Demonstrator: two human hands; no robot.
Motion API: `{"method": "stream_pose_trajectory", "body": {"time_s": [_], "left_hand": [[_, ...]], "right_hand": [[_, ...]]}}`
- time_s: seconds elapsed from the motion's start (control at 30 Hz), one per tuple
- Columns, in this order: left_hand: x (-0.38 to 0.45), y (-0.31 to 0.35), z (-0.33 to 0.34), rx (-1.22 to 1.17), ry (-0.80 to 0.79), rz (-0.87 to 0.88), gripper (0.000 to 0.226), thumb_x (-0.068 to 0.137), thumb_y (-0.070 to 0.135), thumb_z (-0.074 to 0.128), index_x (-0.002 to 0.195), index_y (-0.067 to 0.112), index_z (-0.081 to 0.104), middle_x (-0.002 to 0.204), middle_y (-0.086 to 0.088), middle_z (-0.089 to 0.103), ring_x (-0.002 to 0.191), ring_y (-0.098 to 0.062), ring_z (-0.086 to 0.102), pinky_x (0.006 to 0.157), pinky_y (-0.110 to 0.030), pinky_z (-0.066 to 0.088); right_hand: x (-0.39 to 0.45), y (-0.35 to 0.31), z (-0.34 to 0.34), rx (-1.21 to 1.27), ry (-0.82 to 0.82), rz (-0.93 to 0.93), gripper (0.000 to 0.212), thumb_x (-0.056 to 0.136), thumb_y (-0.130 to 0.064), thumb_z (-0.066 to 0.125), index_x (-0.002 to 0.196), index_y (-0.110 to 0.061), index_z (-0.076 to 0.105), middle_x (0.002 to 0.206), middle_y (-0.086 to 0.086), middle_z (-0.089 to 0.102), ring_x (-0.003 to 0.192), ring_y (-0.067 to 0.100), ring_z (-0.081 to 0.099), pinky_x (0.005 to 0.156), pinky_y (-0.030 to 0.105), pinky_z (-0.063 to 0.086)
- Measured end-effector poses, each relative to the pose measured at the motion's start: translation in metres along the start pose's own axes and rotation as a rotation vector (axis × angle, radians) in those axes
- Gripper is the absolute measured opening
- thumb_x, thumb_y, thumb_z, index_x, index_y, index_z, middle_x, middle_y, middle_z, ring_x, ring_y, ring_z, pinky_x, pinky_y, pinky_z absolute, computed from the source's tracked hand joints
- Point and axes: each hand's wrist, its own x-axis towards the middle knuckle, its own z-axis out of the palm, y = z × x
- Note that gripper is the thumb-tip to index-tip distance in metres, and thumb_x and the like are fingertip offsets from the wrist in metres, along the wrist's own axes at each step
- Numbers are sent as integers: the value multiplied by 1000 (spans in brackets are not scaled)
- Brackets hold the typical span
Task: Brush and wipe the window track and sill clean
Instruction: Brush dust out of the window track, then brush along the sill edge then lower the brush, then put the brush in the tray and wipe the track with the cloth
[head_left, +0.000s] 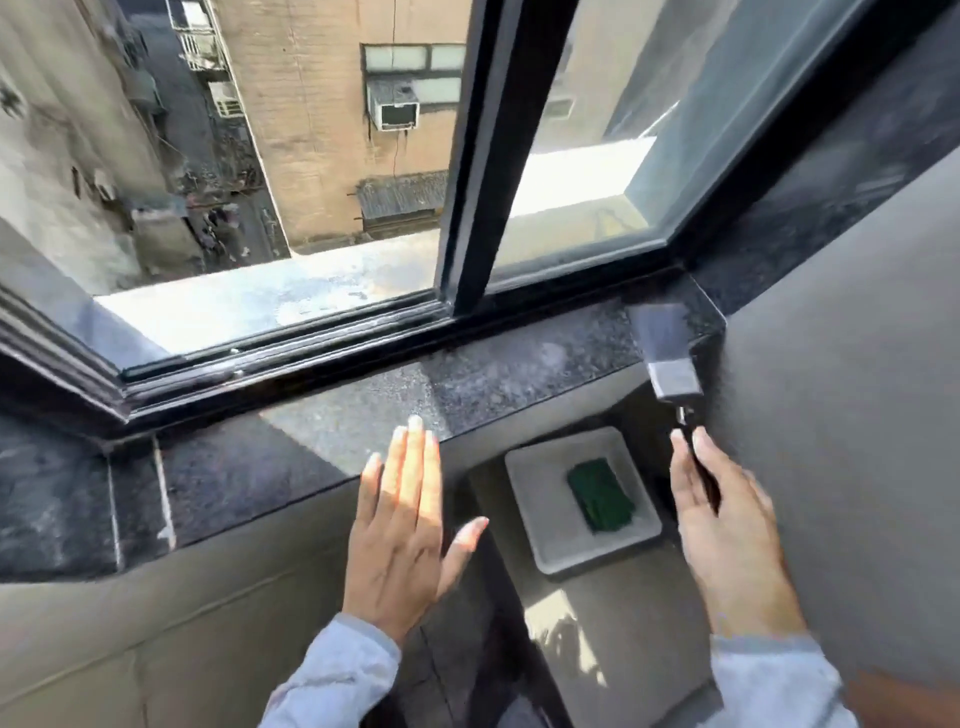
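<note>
Brush (670, 358) (bristles up) in right hand (727, 525) beside dusty sill (467, 384).

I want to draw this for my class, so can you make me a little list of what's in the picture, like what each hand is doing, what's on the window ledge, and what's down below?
left hand: open and flat, fingers together, fingertips over the sill's front edge, holding nothing
right hand: holds the brush by its dark handle
brush: bristles pointing up, over the right end of the sill
sill: dark speckled stone, dusty
window track: black rails, window slid open on the left
tray: white and square, below the sill
green pad: lies in the tray
</note>
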Motion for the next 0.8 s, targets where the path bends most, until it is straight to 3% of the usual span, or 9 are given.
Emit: {"method": "stream_pose_trajectory", "body": {"time_s": [0.03, 0.1, 0.23, 0.33, 0.47, 0.57, 0.63, 0.7, 0.8], "left_hand": [[-6, 19, 9, -12, -43, 21, 84, 109, 59, 28, 158, -9, 30, 167, -29, 30, 157, -38, 27, 123, -57, 31], [-20, 51, 30, -52, -119, 54, 84, 109, 59, 25, 156, -10, 33, 167, -29, 30, 157, -38, 26, 123, -55, 30], [-46, 100, 98, -137, -194, 115, 79, 108, 55, 40, 153, -10, 40, 165, -29, 36, 154, -41, 36, 121, -55, 37], [-52, 126, 169, -180, -281, 132, 79, 107, 54, 42, 155, -8, 38, 166, -26, 34, 155, -40, 36, 121, -55, 39], [-40, 145, 275, -129, -348, 112, 78, 104, 53, 47, 155, -6, 42, 165, -24, 36, 153, -37, 39, 125, -51, 32], [-30, 148, 344, -62, -346, 153, 76, 106, 51, 45, 155, -7, 41, 164, -27, 39, 152, -39, 40, 125, -52, 32], [-29, 148, 380, -29, -382, 149, 77, 107, 51, 38, 158, -6, 34, 167, -26, 34, 155, -38, 36, 128, -49, 24], [-31, 146, 402, -1, -394, 157, 80, 107, 52, 38, 160, -6, 29, 169, -25, 30, 157, -38, 32, 129, -47, 18], [-37, 145, 413, 14, -397, 156, 83, 108, 57, 32, 162, -5, 23, 171, -25, 24, 159, -37, 25, 131, -47, 17]], "right_hand": [[6, 6, -30, 60, 28, 184, 13, 92, -23, 75, 104, -28, 72, 105, -18, 69, 101, -18, 65, 87, 0, 48], [18, 27, -85, -11, 72, 236, 33, 70, -15, 80, 102, -16, 71, 96, -2, 73, 80, -2, 75, 65, 8, 57], [49, 88, -166, -260, 95, 447, 30, 84, -2, 70, 114, 0, 69, 83, 7, 79, 69, 10, 75, 61, 16, 60], [92, 150, -208, -534, 145, 437, 22, 90, 6, 70, 110, 0, 73, 89, 11, 82, 74, 10, 78, 64, 15, 60], [171, 231, -221, -789, 59, 325, 24, 81, 13, 78, 104, 13, 73, 100, 25, 76, 59, -8, 68, 64, 7, 53], [224, 287, -216, -924, -34, 304, 26, 77, 11, 82, 101, 14, 73, 100, 32, 76, 63, 7, 69, 71, 23, 56], [247, 318, -215, -1052, -93, 278, 25, 74, 2, 88, 96, 7, 76, 90, 25, 78, 70, 20, 69, 72, 30, 58], [259, 336, -215, -1135, -174, 275, 25, 73, -9, 91, 93, -1, 77, 84, 13, 79, 75, 21, 74, 78, 36, 63], [261, 332, -211, -1298, -364, 147, 16, 84, -14, 82, 99, -9, 77, 94, 11, 80, 86, 25, 76, 83, 44, 63]]}}
